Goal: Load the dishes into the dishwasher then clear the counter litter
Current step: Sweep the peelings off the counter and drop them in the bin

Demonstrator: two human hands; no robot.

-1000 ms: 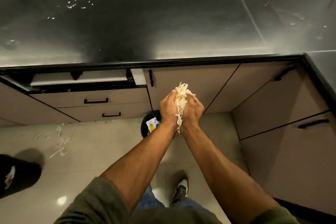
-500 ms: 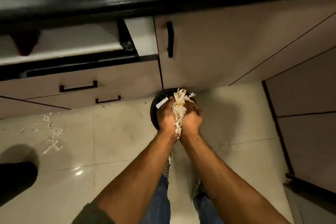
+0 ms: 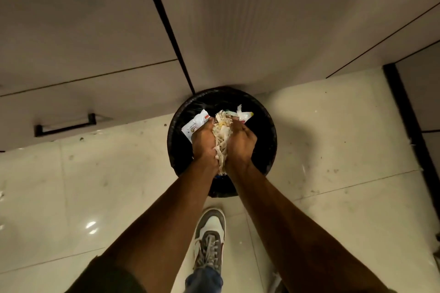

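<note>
Both hands (image 3: 222,143) cupping shredded litter (image 3: 222,134) over black bin (image 3: 266,150), wrappers (image 3: 195,125) inside

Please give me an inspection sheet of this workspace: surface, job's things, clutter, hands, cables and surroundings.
Surface: pale tiled floor, glossy, with small specks and scraps.
Job's things: wad of shredded litter held over the open black bin; no dishes or dishwasher in view.
Clutter: wrappers lie inside the bin; white scraps on the floor at the right edge.
Hands: left hand and right hand press the litter between them, fingers curled round it.
Cables: nothing seen.
Surroundings: beige cabinets behind the bin, a black drawer handle at left; a shoe below the bin.
</note>
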